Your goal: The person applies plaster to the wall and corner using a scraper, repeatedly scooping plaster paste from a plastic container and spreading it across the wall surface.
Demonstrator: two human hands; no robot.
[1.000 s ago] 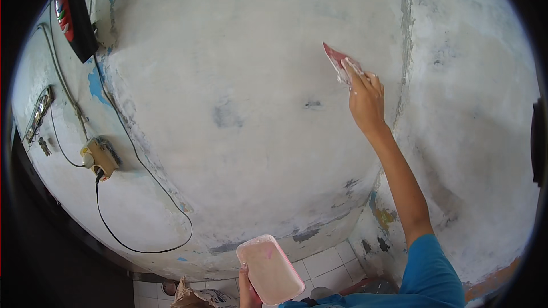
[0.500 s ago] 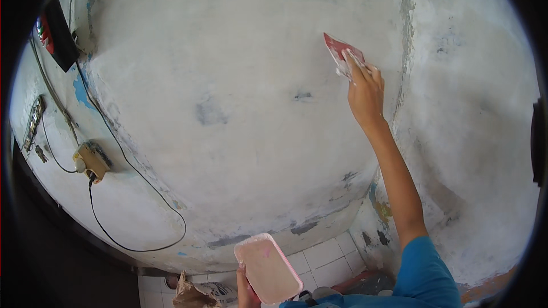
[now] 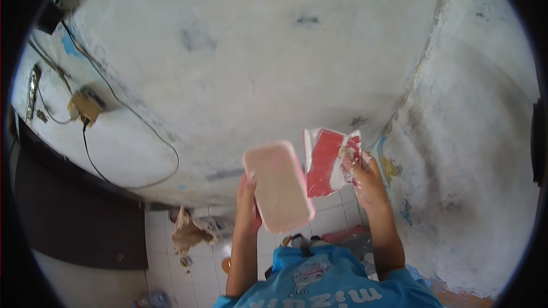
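Observation:
My left hand (image 3: 247,202) grips the left side of a pink rectangular tub (image 3: 279,188), its thumb over the rim. The tub is held up in front of me and tilted so that its pale, beige inside shows. A flat red putty scraper (image 3: 327,162), smeared with white paste, is in my right hand (image 3: 364,179), held at its right end. White paste clings to those fingers as well. The scraper's left edge is right beside the tub's right rim; I cannot tell whether they touch. Behind both stands the patchy grey-white wall (image 3: 240,91).
A tan power socket block (image 3: 85,107) with a looping black cable (image 3: 178,162) hangs on the left wall. A torn brown paper bag (image 3: 188,231) stands on the white tiled floor (image 3: 194,274). Dark brown furniture (image 3: 80,211) fills the lower left. A wall corner runs down the right.
My right hand has come down from the upper right wall with the scraper, to beside the tub. My left hand has raised the tub. The view has tilted lower.

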